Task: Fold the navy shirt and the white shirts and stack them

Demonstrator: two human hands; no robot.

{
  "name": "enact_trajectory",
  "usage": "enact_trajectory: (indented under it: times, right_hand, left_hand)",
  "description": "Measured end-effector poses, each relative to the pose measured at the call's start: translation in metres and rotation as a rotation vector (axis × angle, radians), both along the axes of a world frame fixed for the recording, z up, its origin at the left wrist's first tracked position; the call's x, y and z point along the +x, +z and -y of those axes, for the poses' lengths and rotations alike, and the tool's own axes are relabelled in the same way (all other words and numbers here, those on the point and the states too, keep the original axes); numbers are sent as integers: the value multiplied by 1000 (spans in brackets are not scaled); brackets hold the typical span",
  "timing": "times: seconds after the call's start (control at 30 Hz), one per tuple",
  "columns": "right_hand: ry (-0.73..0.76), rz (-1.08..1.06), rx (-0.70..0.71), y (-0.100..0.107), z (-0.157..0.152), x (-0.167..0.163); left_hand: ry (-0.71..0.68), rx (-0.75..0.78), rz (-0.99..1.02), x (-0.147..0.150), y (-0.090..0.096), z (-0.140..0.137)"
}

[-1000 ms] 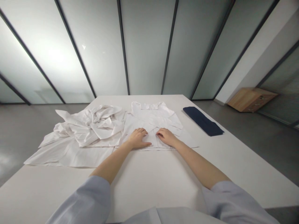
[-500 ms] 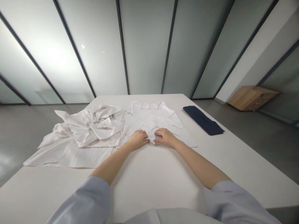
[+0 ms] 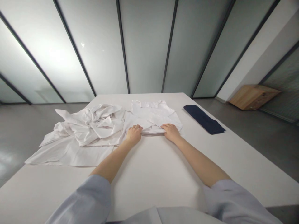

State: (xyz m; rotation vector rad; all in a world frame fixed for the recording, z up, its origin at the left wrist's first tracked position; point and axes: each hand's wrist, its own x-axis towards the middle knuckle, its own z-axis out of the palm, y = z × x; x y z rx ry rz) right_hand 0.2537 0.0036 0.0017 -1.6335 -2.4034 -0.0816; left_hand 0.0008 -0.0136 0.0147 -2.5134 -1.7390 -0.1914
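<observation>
A white shirt (image 3: 154, 115) lies flat on the table in front of me, its collar end at the far side and its lower edge turned up toward the collar. My left hand (image 3: 135, 133) grips the left part of that near folded edge, fingers curled over the cloth. On the right part of the same edge my right hand (image 3: 171, 131) has its fingers bent over the fabric, thumb hidden underneath. Close by on the left is a rumpled heap of white clothing (image 3: 93, 123), touching the shirt's side.
A folded dark navy cloth (image 3: 204, 119) lies near the right edge of the white table (image 3: 154, 174). Behind the table stands a frosted glass partition (image 3: 147, 46) with dark frames. A wooden cabinet (image 3: 249, 98) is on the floor at the right.
Both hands have moved apart and slightly away from me. The shirt's near edge has been turned up with them, so the shirt now ends farther from me.
</observation>
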Motion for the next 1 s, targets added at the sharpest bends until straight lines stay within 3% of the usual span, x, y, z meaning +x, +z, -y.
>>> enact_trajectory:
  times: [0.13,0.27,0.4,0.53,0.63,0.73,1.0]
  right_hand:
    - [-200,-73,-22,-1,-7,14]
    - [-362,-244,97,-5,-13,27]
    - [-387,-337,174,-7,-14,34]
    - [-410,-319,138,-1,-11,32]
    - [-402,-253,69,8,-9,31]
    - [-302,-150,-44,21,-6,37]
    - [-63,-42,-244,47,5,57]
  left_hand:
    - [118,-4,-2,-5,4,-2]
    - [164,0,-1,-8,6,-3]
    - [234,18,62,-12,6,-6]
    - [334,-13,244,-18,4,-12]
    - [295,5,360,-24,5,-17]
    - [210,-8,420,-30,10,-20]
    - [-77,-224,376,-45,38,-24]
